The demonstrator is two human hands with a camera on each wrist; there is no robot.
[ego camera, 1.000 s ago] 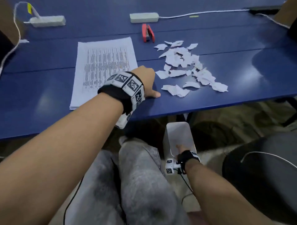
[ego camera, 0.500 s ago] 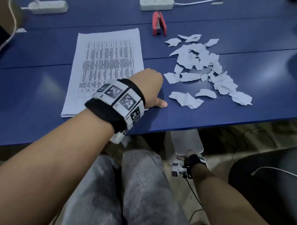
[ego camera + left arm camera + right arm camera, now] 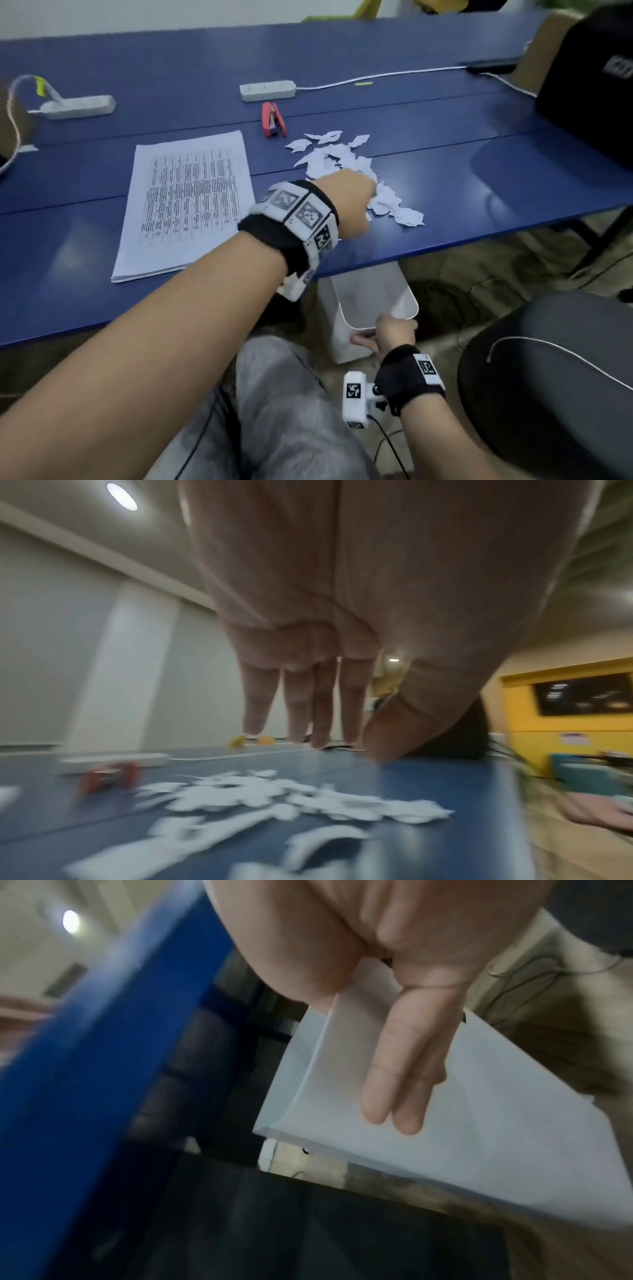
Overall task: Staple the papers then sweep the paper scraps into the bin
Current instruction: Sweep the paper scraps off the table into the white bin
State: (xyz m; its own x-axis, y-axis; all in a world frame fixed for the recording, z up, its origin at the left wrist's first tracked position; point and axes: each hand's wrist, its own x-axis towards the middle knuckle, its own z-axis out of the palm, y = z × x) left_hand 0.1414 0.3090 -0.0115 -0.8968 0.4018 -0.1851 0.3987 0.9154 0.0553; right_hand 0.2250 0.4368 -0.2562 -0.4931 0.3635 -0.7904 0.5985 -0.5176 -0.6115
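Observation:
White paper scraps [image 3: 337, 161] lie in a loose pile right of centre on the blue table [image 3: 479, 185]. My left hand [image 3: 371, 195] reaches over the pile's near part, fingers [image 3: 255, 710] straight and pointing down just above the scraps [image 3: 274, 799], holding nothing. A stack of printed papers [image 3: 188, 202] lies flat to the left. The red stapler [image 3: 273, 120] sits behind the scraps. Below the table's front edge, my right hand [image 3: 380, 334] grips the near rim of the white bin [image 3: 373, 294], its fingers [image 3: 400, 1074] flat along the bin's wall [image 3: 507, 1137].
Two white power strips [image 3: 268, 90] [image 3: 80, 107] with cables lie at the table's back. A black bag [image 3: 596, 89] stands at the right end. A dark chair seat [image 3: 555, 370] is right of my knees. The table's edge [image 3: 85, 1047] hangs just over the bin.
My left hand has moved right, from beside the printed papers onto the scrap pile. My right hand has brought the bin up closer under the table's edge.

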